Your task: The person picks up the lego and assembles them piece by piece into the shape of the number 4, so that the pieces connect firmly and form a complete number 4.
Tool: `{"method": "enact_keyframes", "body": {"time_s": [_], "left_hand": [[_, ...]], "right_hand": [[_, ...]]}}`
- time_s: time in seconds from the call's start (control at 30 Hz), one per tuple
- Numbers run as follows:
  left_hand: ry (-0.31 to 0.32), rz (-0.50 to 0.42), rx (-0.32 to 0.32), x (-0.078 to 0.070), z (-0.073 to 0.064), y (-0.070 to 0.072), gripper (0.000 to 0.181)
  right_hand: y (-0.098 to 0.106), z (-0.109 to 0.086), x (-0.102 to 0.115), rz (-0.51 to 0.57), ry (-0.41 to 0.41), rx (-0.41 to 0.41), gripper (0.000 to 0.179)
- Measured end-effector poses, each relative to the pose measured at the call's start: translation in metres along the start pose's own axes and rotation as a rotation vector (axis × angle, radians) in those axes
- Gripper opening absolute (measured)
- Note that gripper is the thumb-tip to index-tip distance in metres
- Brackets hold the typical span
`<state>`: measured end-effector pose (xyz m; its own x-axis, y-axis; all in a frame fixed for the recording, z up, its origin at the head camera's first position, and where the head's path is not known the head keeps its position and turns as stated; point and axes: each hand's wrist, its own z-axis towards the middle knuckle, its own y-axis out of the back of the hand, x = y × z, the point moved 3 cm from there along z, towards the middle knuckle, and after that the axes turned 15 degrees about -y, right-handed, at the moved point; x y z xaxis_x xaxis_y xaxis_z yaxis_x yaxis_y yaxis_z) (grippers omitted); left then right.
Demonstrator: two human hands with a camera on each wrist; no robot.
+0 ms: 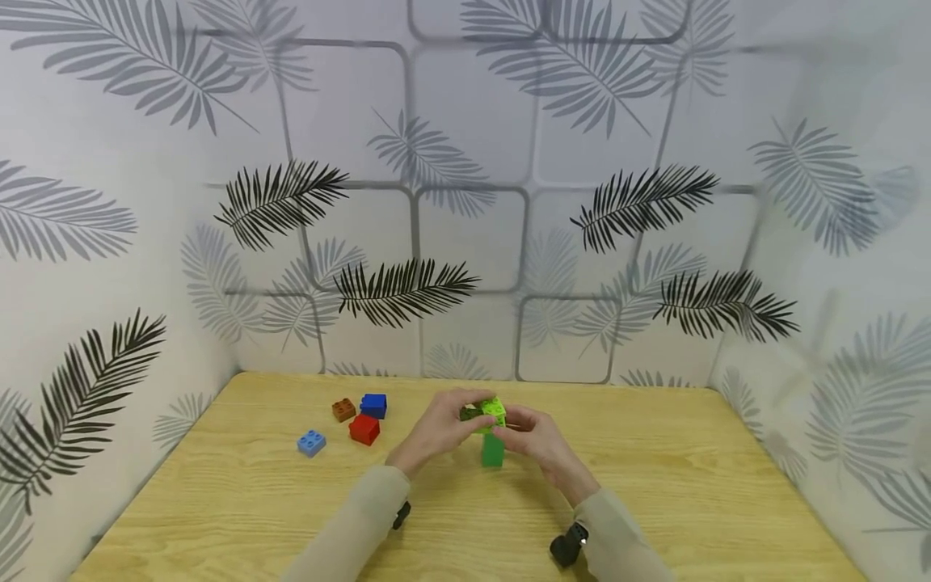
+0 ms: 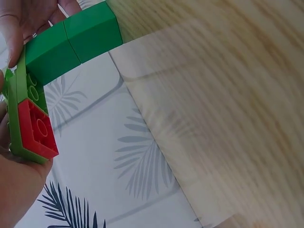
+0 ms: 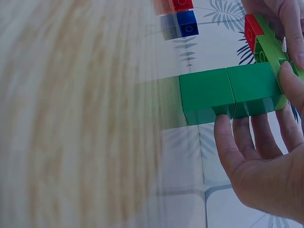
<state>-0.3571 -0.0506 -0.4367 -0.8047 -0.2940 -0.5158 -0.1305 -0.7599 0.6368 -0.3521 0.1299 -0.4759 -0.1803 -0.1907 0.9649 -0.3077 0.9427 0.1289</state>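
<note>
A tower of two green bricks (image 1: 492, 451) stands upright on the table, topped by lime-green bricks (image 1: 494, 406) that stick out to the left. In the left wrist view, a red brick (image 2: 35, 130) is attached beneath the overhanging lime part. My left hand (image 1: 439, 426) grips that overhanging end, fingers over it and thumb at the near side. The right hand (image 1: 540, 442) holds the top from the right, its thumb at the lime bricks. In the right wrist view, the right fingers (image 3: 259, 135) lie along the side of the green bricks.
Left of the hands lie loose bricks: a brown one (image 1: 344, 410), a dark blue one (image 1: 374, 406), a red one (image 1: 364, 429) and a light blue one (image 1: 311, 442). A leaf-patterned wall (image 1: 465, 339) borders the wooden table (image 1: 691, 485).
</note>
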Motion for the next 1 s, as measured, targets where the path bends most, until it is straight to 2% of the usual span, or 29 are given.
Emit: {"method": "enact_keyframes", "body": {"time_s": [0.27, 0.7, 1.0], "left_hand": [[0.019, 0.010, 0.078, 0.0003, 0.0018, 0.0007, 0.039], [0.060, -0.010, 0.105, 0.0001, 0.0016, -0.0003, 0.037], [0.126, 0.019, 0.129, -0.0008, 0.0036, -0.0012, 0.035]], "right_hand": [[-0.0003, 0.0018, 0.0024, -0.021, 0.005, 0.010, 0.051], [0.0052, -0.0004, 0.0012, 0.022, 0.008, 0.126, 0.056], [0.0090, -0.0014, -0.0024, 0.133, -0.041, 0.151, 0.059]]}}
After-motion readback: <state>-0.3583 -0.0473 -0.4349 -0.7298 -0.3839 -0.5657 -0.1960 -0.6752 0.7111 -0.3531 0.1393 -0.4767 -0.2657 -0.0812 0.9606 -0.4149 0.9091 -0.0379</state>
